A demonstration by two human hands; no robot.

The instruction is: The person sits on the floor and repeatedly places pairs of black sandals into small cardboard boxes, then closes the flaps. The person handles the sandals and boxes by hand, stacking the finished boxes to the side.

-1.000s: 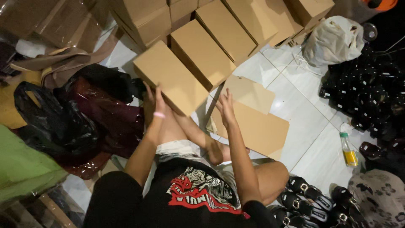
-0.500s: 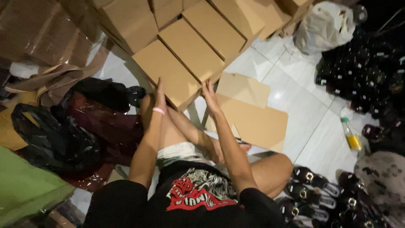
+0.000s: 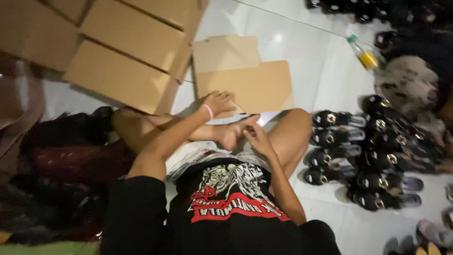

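Flat cardboard sheet [image 3: 255, 87] lies under the left hand [image 3: 218, 101], fingers spread open.

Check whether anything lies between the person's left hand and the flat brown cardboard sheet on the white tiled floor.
Nothing visible does. The left hand with the pink wristband already rests on the near edge of the flat brown cardboard sheet. The right hand is apart from it, down by the person's bare foot. The sheet's top is bare.

We see closed brown cardboard boxes [image 3: 123, 79] stacked far left; flattened brown cardboard sheets [image 3: 243, 87] centre floor; small yellow-liquid bottle [image 3: 362, 53] far right.
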